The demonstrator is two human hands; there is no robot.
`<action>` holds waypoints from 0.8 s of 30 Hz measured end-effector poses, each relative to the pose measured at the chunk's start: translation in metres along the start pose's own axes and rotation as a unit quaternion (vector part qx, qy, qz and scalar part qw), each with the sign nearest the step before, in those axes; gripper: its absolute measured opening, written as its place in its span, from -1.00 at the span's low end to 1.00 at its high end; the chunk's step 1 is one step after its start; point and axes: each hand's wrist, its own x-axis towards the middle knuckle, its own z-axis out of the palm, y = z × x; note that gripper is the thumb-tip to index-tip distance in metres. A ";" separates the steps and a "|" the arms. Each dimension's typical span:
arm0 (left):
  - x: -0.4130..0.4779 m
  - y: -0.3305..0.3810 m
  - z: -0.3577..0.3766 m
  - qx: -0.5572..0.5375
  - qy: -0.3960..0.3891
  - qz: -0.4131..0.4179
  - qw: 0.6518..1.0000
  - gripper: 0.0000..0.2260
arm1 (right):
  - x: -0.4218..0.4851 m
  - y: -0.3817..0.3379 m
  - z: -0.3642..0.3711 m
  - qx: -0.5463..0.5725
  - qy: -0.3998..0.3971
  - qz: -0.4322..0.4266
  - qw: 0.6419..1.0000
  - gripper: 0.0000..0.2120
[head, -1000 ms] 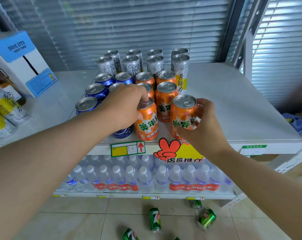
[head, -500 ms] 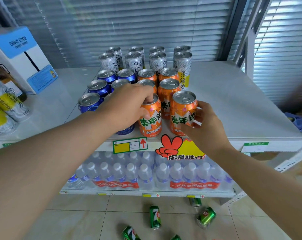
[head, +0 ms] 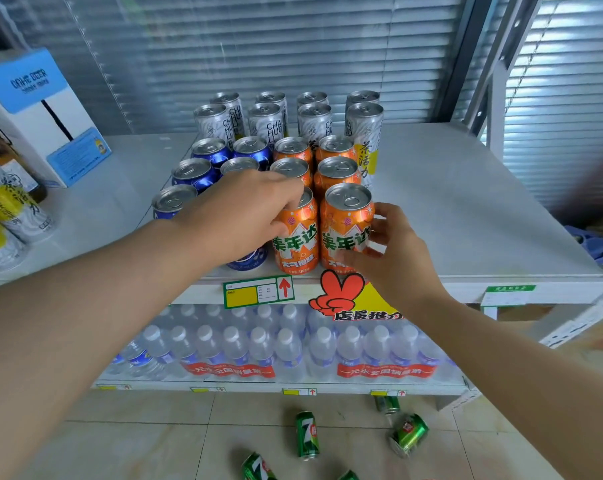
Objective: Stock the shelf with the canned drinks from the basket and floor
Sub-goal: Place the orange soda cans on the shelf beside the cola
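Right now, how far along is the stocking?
Done: silver cans, blue cans and orange cans stand in rows on the shelf. In hand: the left hand grips the front-left orange can and the right hand the front-right orange can, at the front edge. Left: green cans lie on the floor; no basket is in view.

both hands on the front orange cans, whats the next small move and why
Probably let go of both. The left hand grips the left orange can from above, the right hand holds the right orange can; both look upright at the shelf front, in line with their rows. Green cans lie on the floor.
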 end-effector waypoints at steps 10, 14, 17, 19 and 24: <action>-0.004 0.002 0.003 -0.052 0.051 -0.066 0.995 -0.57 | 0.000 0.002 -0.004 -0.007 -0.030 0.015 0.999 -0.34; 0.001 0.009 0.006 -0.055 0.075 -0.110 0.990 -0.51 | 0.000 -0.001 0.001 -0.046 -0.001 -0.012 0.999 -0.41; 0.004 0.012 0.003 -0.093 0.068 -0.156 0.981 -0.52 | -0.001 -0.001 -0.002 -0.068 0.022 -0.015 0.997 -0.45; 0.005 0.011 0.000 -0.110 0.063 -0.175 0.976 -0.49 | -0.002 0.001 -0.007 -0.075 0.031 -0.011 0.997 -0.44; 0.005 0.007 -0.002 -0.089 0.054 -0.171 0.980 -0.49 | -0.003 0.004 -0.018 -0.076 0.056 -0.009 0.996 -0.44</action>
